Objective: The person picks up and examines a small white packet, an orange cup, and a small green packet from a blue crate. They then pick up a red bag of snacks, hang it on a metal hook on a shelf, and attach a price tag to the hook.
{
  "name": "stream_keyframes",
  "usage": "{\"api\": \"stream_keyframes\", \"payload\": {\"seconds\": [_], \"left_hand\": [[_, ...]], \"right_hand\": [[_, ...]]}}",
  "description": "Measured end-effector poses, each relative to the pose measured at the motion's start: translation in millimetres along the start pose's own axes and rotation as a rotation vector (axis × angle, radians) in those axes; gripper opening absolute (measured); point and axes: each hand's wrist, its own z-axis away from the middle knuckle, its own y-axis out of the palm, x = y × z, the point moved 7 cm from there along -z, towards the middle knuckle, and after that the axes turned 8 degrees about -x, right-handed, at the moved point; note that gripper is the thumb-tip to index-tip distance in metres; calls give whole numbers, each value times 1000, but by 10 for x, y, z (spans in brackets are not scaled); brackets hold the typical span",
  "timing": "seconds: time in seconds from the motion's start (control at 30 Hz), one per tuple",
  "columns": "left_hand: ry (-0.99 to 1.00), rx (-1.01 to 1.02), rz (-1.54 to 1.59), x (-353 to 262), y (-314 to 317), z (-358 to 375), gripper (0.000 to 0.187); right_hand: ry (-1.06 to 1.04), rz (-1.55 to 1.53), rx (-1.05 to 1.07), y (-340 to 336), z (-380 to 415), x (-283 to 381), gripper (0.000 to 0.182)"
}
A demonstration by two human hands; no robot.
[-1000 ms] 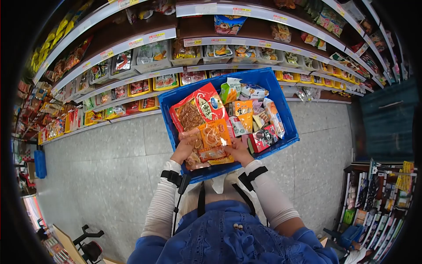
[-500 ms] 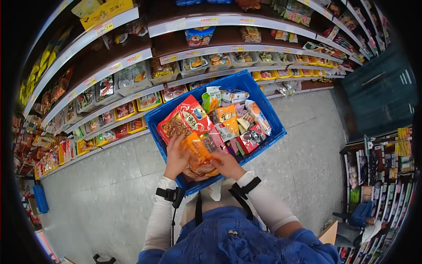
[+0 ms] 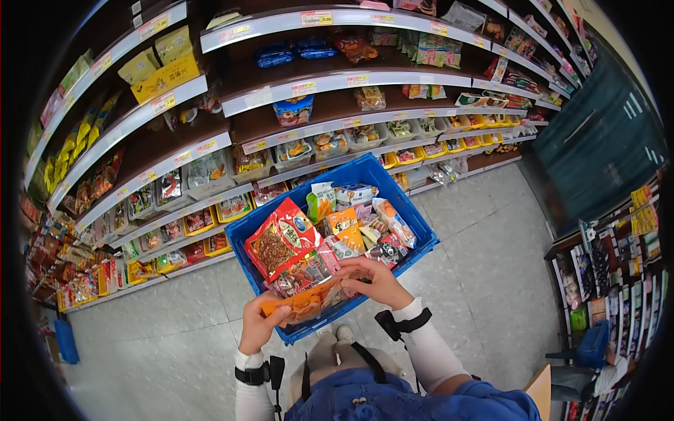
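Between my two hands is an orange snack bag [image 3: 309, 303], tilted above the near side of a blue crate [image 3: 430, 243]. My left hand [image 3: 261, 324] pinches its left end, thumb on top. The right end is gripped by my right hand [image 3: 375, 281], fingers curled over it. Just beyond the bag, inside the crate, lies a large red snack bag [image 3: 286, 242] with a clear window. Also in the crate are an orange packet [image 3: 345, 228], a green-and-white packet [image 3: 321, 201] and a long clear-and-orange packet [image 3: 394, 221], among several others.
Shelves [image 3: 337, 88] of packaged snacks curve along the far side and the left. A dark teal panel [image 3: 597, 140] stands at the right, above another stocked rack [image 3: 611, 302]. A blue object [image 3: 65, 342] is at the lower left. Grey tile floor [image 3: 168, 344] surrounds the crate.
The orange bag has been drawn nearer to me and tilted, with a hand at each end. My left hand has moved down and left. The view has shifted, showing more of the upper shelves.
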Motion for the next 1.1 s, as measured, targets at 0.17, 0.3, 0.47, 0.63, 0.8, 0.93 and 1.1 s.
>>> {"api": "stream_keyframes", "payload": {"seconds": [0.17, 0.3, 0.47, 0.63, 0.8, 0.93, 1.1], "left_hand": [[169, -54, 129, -182, -123, 238, 8], [145, -177, 206, -313, -454, 403, 8], [-21, -25, -145, -370, -1056, 549, 10], [55, 85, -500, -756, -1790, 751, 17], [119, 115, -552, -709, -2598, 1095, 15], [95, -23, -586, -708, -3301, 1332, 16], [66, -192, -493, -718, -3968, 1534, 16]], "right_hand": [[114, -286, 63, 176, 104, -267, 37], [27, -239, 41, 548, 171, -306, 16], [7, -103, 11, 1008, 211, -134, 13], [-45, 58, 90, 1913, 142, 115, 15], [-129, 178, 279, 3166, 24, 56, 13], [-165, 130, 331, 3912, -61, 121, 13], [-200, 190, 417, 4557, -260, 232, 14]]}}
